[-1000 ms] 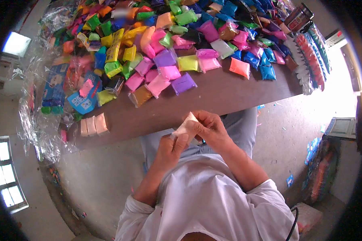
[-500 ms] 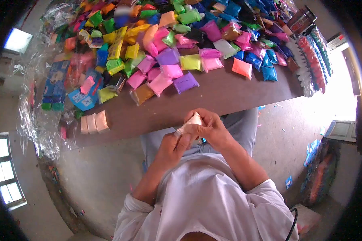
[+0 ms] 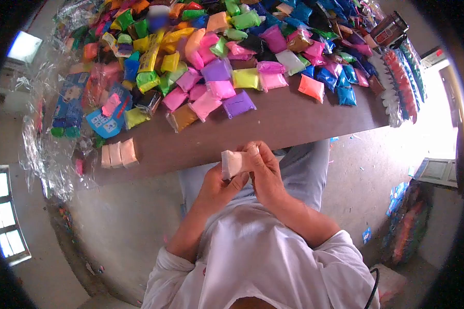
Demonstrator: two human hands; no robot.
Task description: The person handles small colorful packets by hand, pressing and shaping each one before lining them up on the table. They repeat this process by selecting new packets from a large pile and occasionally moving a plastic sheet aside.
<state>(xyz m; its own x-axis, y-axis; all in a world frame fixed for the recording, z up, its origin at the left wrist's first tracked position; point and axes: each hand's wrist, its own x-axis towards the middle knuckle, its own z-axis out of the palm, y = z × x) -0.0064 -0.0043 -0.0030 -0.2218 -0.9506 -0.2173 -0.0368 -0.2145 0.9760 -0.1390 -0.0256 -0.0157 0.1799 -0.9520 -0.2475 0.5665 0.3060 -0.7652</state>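
Observation:
Between my hands, just off the table's front edge, is a small peach-coloured packet in clear wrap. My left hand grips its lower left side, thumb along the bottom. On the packet's right end, my right hand is closed with its thumb on top. Three similar peach packets lie side by side at the table's left front. Beyond my hands, a purple packet and a brown packet lie at the near edge of a colourful heap.
Many bright packets cover the back of the brown table. Crumpled clear plastic hangs over its left end. A dark mug and bagged strips of colour stand at the right. A blue card lies at the left.
The packet in my hands has turned from a slanted position to lying nearly level, with more of its left end showing. My right hand has rotated around its other end.

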